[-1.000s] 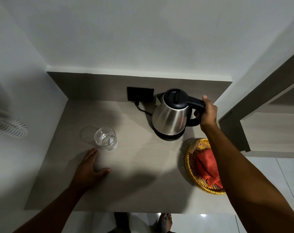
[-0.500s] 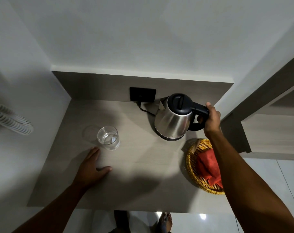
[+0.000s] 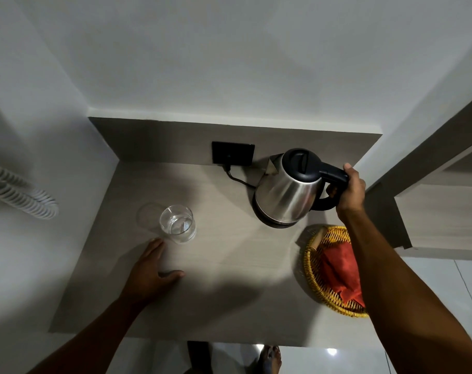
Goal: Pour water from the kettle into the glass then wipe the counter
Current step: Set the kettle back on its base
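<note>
A steel kettle (image 3: 286,197) with a black lid stands on its base at the back right of the grey counter (image 3: 229,265). My right hand (image 3: 348,190) is closed around its black handle. A clear glass (image 3: 178,224) with a little water in it stands at the left of the counter. My left hand (image 3: 151,273) lies flat on the counter just in front of the glass, fingers spread, apart from it. A red cloth (image 3: 340,271) lies in a yellow wicker basket (image 3: 318,287) at the counter's right edge, partly hidden by my right forearm.
A black wall socket (image 3: 232,153) sits on the back panel, with a cord running to the kettle base. White walls close in the counter at the back and left. A wooden cabinet (image 3: 440,211) stands to the right. A coiled white cable (image 3: 21,198) hangs at left.
The kettle stays on its base with my right hand on the handle. The left hand holds its place. Only the camera view has shifted slightly.
</note>
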A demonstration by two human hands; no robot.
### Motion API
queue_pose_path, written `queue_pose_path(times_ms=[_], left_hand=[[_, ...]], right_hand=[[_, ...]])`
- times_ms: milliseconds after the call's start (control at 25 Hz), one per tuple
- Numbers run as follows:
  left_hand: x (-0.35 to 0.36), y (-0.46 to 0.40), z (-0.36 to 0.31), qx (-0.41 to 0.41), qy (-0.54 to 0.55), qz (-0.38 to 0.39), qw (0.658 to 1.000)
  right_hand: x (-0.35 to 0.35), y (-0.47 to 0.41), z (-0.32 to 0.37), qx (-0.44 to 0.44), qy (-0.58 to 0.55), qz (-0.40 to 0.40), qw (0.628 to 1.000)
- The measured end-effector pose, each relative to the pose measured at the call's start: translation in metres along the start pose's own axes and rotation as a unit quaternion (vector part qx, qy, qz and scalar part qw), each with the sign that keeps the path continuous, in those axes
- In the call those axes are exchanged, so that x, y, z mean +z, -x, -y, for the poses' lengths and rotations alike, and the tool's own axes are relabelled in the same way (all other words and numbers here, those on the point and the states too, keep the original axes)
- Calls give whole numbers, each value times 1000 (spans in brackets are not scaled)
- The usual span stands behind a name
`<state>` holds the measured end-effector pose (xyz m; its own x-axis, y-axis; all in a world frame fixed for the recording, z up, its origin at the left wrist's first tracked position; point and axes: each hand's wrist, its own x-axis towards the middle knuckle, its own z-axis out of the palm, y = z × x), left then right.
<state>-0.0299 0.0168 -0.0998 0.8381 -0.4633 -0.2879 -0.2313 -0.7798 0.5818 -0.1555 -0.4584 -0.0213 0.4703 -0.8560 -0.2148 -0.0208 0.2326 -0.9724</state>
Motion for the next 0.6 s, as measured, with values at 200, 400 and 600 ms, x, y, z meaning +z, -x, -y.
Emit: queue_pose_path(times_ms=[200, 400, 600], left_hand=[[0, -3, 3, 6, -5, -1, 1000], [2, -3, 7, 14, -4, -7, 1000], [5, -4, 11, 20, -7, -24, 999]], right_hand=[[10, -4, 1, -7, 42, 27, 999], [9, -1, 2, -15, 76, 51, 996], [-3, 15, 12, -31, 174, 21, 984]])
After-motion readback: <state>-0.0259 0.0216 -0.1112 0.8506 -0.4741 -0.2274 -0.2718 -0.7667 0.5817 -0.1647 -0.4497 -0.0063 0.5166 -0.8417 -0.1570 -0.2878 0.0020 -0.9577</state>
